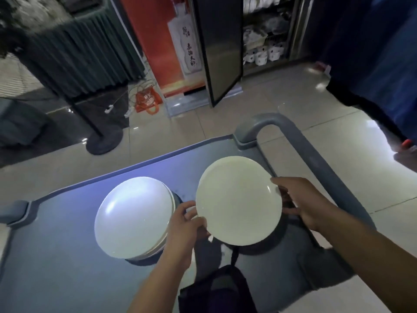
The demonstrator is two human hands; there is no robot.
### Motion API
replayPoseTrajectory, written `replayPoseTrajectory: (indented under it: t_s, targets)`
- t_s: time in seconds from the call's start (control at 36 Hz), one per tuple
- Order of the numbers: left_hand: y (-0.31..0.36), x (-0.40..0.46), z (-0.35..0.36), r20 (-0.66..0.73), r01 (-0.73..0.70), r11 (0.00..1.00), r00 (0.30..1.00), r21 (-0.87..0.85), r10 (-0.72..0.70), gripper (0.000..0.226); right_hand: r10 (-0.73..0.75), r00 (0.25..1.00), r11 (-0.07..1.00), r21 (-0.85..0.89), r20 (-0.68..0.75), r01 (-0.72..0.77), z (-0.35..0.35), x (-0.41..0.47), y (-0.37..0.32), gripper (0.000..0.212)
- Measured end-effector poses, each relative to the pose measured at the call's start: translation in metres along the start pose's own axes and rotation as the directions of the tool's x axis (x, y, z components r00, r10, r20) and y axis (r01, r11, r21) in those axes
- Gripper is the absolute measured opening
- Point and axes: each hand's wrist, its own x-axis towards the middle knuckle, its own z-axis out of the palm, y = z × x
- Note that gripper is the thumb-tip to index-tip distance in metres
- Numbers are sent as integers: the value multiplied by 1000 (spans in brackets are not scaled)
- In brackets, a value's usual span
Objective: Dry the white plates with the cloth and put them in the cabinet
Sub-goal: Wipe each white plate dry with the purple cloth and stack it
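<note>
I hold one white plate [238, 201] above the grey cart [56, 267], tilted toward me. My left hand [185, 229] grips its lower left rim, thumb on the face. My right hand [300, 202] grips the right rim, fingers curled behind it. To the left, a stack of white plates [133, 216] rests upside down on the cart top. The cabinet [266, 30] stands open at the back, its shelves holding white dishes and cups. No cloth is visible.
The cabinet's dark door [221, 48] swings out toward the cart. The cart's handle [304, 150] curves up on the right. A dark bag [216, 290] hangs below my arms. A person in blue [372, 64] stands at the right. An orange bag [147, 100] lies on the floor.
</note>
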Motion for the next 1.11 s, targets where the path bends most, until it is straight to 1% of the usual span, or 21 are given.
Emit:
replayPoseTrajectory:
  t_s: [0.06, 0.14, 0.19, 0.31, 0.33, 0.39, 0.44, 0.5, 0.56, 0.61, 0.67, 0.75, 0.86, 0.92, 0.97, 1.06, 1.11]
  targets:
    - [1, 12, 8, -50, -20, 1000, 999, 20, 21, 41, -43, 999, 999, -27, 13, 43, 3, 10, -8, 30]
    - [0, 26, 17, -125, -42, 995, 991, 93, 54, 47, -107, 993, 990, -89, 44, 110, 5, 21, -17, 15]
    - [2, 30, 22, -160, -42, 991, 985, 127, 62, 52, -140, 988, 982, -115, 66, 147, 7, 24, -18, 14]
    - [2, 36, 29, -154, -50, 984, 985, 171, 77, 53, -195, 979, 959, -196, 62, 203, 8, 29, -15, 12]
    - [1, 37, 30, -153, -41, 983, 986, 179, 69, 53, -210, 975, 951, -216, 65, 219, 8, 30, -13, 14]
    - [0, 39, 31, -162, -22, 983, 985, 182, 52, 52, -230, 971, 931, -274, 72, 241, 8, 32, -8, 25]
    - [-1, 41, 32, -169, -19, 986, 985, 166, 48, 53, -246, 966, 904, -341, 78, 258, 7, 34, -2, 42]
    - [-2, 43, 33, -180, -22, 988, 982, 155, 50, 54, -259, 962, 883, -381, 91, 274, 4, 36, 3, 52]
    - [-4, 46, 33, -200, -16, 984, 978, 178, 52, 52, -273, 957, 879, -378, 98, 290, 1, 37, 6, 51]
    - [-7, 49, 32, -211, -5, 981, 976, 193, 46, 52, -283, 953, 887, -350, 107, 302, -1, 38, 9, 44]
    - [-8, 50, 31, -213, -3, 979, 976, 203, 47, 53, -282, 954, 900, -316, 104, 301, -3, 39, 10, 39]
    - [-6, 48, 29, -230, -24, 970, 970, 240, 81, 58, -279, 955, 908, -295, 104, 297, -3, 40, 12, 36]
    - [-6, 46, 27, -211, -36, 966, 973, 256, 92, 58, -299, 949, 895, -317, 98, 315, 0, 39, 17, 45]
    - [-8, 46, 27, -202, -45, 963, 974, 267, 102, 63, -316, 945, 885, -331, 88, 327, 2, 38, 19, 49]
    - [-9, 46, 26, -191, -60, 961, 975, 269, 114, 67, -329, 939, 878, -335, 96, 342, 3, 36, 20, 48]
    - [-13, 46, 21, -193, -69, 968, 974, 240, 117, 56, -337, 934, 867, -347, 123, 358, 3, 35, 24, 53]
    - [-17, 45, 18, -182, -74, 960, 975, 269, 127, 49, -326, 934, 831, -428, 146, 357, 4, 32, 27, 61]
